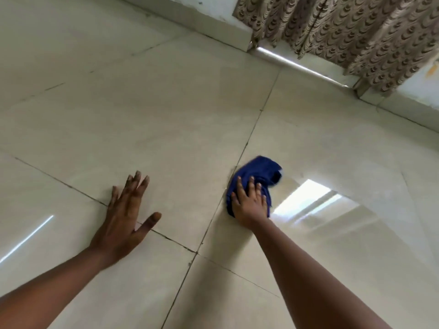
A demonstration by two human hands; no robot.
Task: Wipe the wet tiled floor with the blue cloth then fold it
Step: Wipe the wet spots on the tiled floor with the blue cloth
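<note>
Pale tiled floor (166, 115) bears the flat, open left hand (126, 217); the spread right hand (249, 205) presses the bunched blue cloth (259, 172).

Bright daylight, soft and even, entering at upper right under the patterned curtain (351, 29). Strong white glare on the glossy tiled floor (166, 110): a window reflection right of the blue cloth (256, 176), a thin streak at far left. Faint shadow under the right hand (249, 205); left hand (126, 210) darker, less lit. Slight motion blur on cloth and fingers. Tilted horizon, wide-angle bending of grout lines toward the edges. Overall softness, mild compression smear.
</note>
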